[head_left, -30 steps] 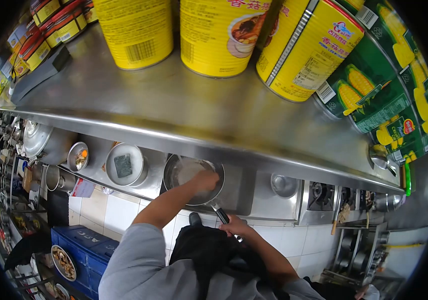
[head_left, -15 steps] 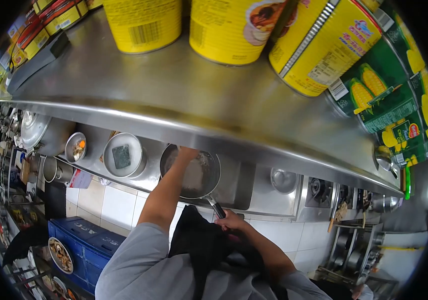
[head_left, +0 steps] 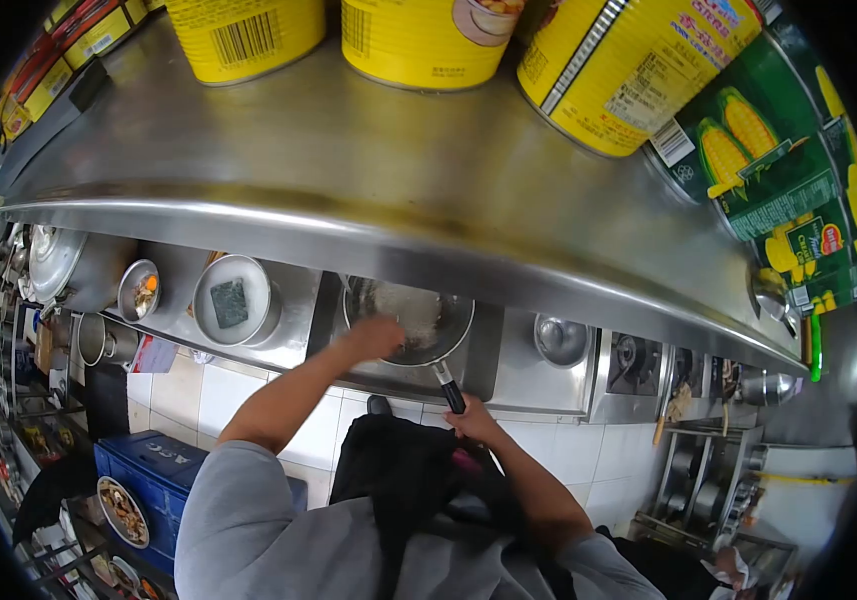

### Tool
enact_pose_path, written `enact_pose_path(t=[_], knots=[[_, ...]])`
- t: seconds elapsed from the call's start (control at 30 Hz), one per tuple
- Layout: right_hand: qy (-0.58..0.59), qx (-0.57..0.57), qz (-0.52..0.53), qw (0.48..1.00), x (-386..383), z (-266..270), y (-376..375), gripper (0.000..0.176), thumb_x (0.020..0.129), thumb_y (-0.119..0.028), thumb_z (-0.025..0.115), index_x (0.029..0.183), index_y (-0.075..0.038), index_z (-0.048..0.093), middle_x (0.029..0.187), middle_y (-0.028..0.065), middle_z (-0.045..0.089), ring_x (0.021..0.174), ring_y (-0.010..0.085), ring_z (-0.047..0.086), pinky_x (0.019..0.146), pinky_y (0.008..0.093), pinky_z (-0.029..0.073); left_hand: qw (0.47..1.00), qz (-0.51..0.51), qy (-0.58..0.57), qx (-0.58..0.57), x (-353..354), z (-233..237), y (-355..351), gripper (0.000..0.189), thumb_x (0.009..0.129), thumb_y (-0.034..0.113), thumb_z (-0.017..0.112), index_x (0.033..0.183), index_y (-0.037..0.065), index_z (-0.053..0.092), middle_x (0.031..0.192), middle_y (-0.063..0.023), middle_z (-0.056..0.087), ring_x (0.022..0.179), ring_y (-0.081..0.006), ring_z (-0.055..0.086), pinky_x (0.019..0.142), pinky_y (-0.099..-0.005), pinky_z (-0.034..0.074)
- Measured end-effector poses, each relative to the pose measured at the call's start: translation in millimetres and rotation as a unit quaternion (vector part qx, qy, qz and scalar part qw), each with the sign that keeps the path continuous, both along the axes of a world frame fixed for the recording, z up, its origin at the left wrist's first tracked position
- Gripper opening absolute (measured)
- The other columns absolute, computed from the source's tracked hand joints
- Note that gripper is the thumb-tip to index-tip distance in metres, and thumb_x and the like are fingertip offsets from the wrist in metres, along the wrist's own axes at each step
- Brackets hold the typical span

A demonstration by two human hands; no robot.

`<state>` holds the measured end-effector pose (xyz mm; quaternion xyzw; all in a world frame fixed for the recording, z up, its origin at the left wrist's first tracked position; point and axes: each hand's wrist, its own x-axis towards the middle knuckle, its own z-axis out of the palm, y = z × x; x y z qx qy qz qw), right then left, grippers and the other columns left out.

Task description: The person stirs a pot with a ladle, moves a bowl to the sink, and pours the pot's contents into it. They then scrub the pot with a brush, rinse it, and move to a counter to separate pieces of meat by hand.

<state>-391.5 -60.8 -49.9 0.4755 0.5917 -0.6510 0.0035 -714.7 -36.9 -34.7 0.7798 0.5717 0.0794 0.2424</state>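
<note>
Both hands are on the pan (head_left: 427, 322), which sits in the sink (head_left: 487, 352) below the steel shelf (head_left: 349, 170). The right hand (head_left: 473, 420) is closed around the black handle (head_left: 447, 386). The left hand (head_left: 376, 336) presses inside the pan; I cannot tell if it is open. A wet handle may slip, and then the pan may tip against the sink wall.

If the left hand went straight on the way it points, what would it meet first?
Most likely the inside of the pan: the left hand is over its near rim and points inward, though depth is unclear.
</note>
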Motion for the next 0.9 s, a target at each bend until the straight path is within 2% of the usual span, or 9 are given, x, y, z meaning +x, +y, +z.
enact_pose_path(t=[0.17, 0.2, 0.23, 0.3, 0.43, 0.53, 0.6, 0.8, 0.9], knots=[[-0.017, 0.021, -0.012, 1.0, 12, 7, -1, 0.02, 0.086, -0.015, 0.069, 0.087, -0.005, 0.051, 0.057, 0.0006, 0.052, 0.045, 0.0098, 0.054, 0.043, 0.0277, 0.044, 0.936, 0.247, -0.119, 0.22, -67, -36, 44, 0.018, 0.088, 0.018, 0.059, 0.085, 0.002, 0.066, 0.085, -0.0208, 0.067, 0.077, -0.0375, 0.068, 0.07, -0.0455, 0.057], [-0.014, 0.015, -0.012, 1.0, 14, 6, -2, 0.02, 0.086, -0.015, 0.069, 0.087, -0.005, 0.051, 0.058, 0.0005, 0.052, 0.045, 0.0097, 0.054, 0.043, 0.0276, 0.044, 0.832, 0.389, -0.386, 0.091, -68, -33, 48, 0.017, 0.089, 0.017, 0.059, 0.089, 0.001, 0.065, 0.085, -0.0194, 0.067, 0.073, -0.0347, 0.067, 0.066, -0.0437, 0.057], [-0.011, 0.009, -0.013, 1.0, 15, 6, -2, 0.02, 0.085, -0.014, 0.069, 0.087, -0.005, 0.051, 0.058, 0.0004, 0.052, 0.046, 0.0096, 0.054, 0.043, 0.0275, 0.044, 0.628, 0.484, -0.607, -0.049, -69, -29, 53, 0.018, 0.089, 0.017, 0.059, 0.094, 0.001, 0.064, 0.084, -0.018, 0.066, 0.07, -0.032, 0.067, 0.062, -0.0419, 0.058], [-0.002, -0.016, -0.028, 0.999, 16, 4, -3, 0.02, 0.085, -0.014, 0.069, 0.087, -0.005, 0.051, 0.058, 0.0004, 0.052, 0.046, 0.0098, 0.054, 0.043, 0.027, 0.043, 0.611, 0.507, -0.603, -0.069, -61, -48, 66, 0.021, 0.087, 0.012, 0.058, 0.103, 0.0, 0.063, 0.086, -0.0154, 0.065, 0.069, -0.0267, 0.066, 0.057, -0.0383, 0.057], [0.018, -0.097, -0.054, 0.994, 15, 8, -10, 0.022, 0.083, -0.015, 0.071, 0.087, -0.007, 0.052, 0.062, 0.0005, 0.053, 0.048, 0.0098, 0.052, 0.044, 0.0261, 0.041, 0.958, 0.157, -0.238, 0.038, -15, -80, 75, 0.035, 0.084, 0.016, 0.059, 0.113, -0.001, 0.064, 0.101, -0.0204, 0.069, 0.086, -0.0335, 0.069, 0.081, -0.0409, 0.057], [0.019, -0.131, -0.04, 0.99, 15, 10, -16, 0.024, 0.082, -0.017, 0.073, 0.088, -0.008, 0.052, 0.064, 0.0004, 0.052, 0.049, 0.0098, 0.049, 0.046, 0.0263, 0.041, 0.956, 0.271, -0.086, -0.07, 41, -60, 93, 0.042, 0.082, 0.017, 0.059, 0.121, 0.003, 0.063, 0.117, -0.0191, 0.066, 0.108, -0.0366, 0.063, 0.096, -0.0413, 0.05], [0.023, -0.097, -0.016, 0.995, 15, 1, -20, 0.025, 0.082, -0.018, 0.074, 0.088, -0.008, 0.051, 0.065, 0.0002, 0.052, 0.049, 0.0094, 0.049, 0.046, 0.0262, 0.04, 0.97, 0.221, -0.088, 0.056, 61, -71, 87, 0.044, 0.08, 0.014, 0.059, 0.124, 0.008, 0.062, 0.122, -0.0174, 0.063, 0.119, -0.0378, 0.055, 0.1, -0.0459, 0.046], [0.041, -0.083, -0.012, 0.996, 10, 10, -17, 0.026, 0.082, -0.017, 0.075, 0.089, -0.008, 0.051, 0.064, -0.0004, 0.051, 0.05, 0.009, 0.048, 0.047, 0.0255, 0.039, 1.0, -0.008, 0.013, -0.011, 90, -14, 45, 0.043, 0.078, 0.012, 0.06, 0.12, 0.006, 0.06, 0.113, -0.0185, 0.063, 0.112, -0.0357, 0.058, 0.097, -0.0454, 0.047], [0.029, -0.106, -0.033, 0.993, 12, 18, -11, 0.025, 0.082, -0.015, 0.074, 0.089, -0.007, 0.052, 0.063, -0.0002, 0.051, 0.051, 0.0094, 0.05, 0.047, 0.0256, 0.041, 0.998, 0.031, -0.027, 0.053, 71, -19, 26, 0.038, 0.078, 0.01, 0.06, 0.116, 0.009, 0.064, 0.116, -0.0159, 0.063, 0.114, -0.0325, 0.058, 0.097, -0.0427, 0.048]])
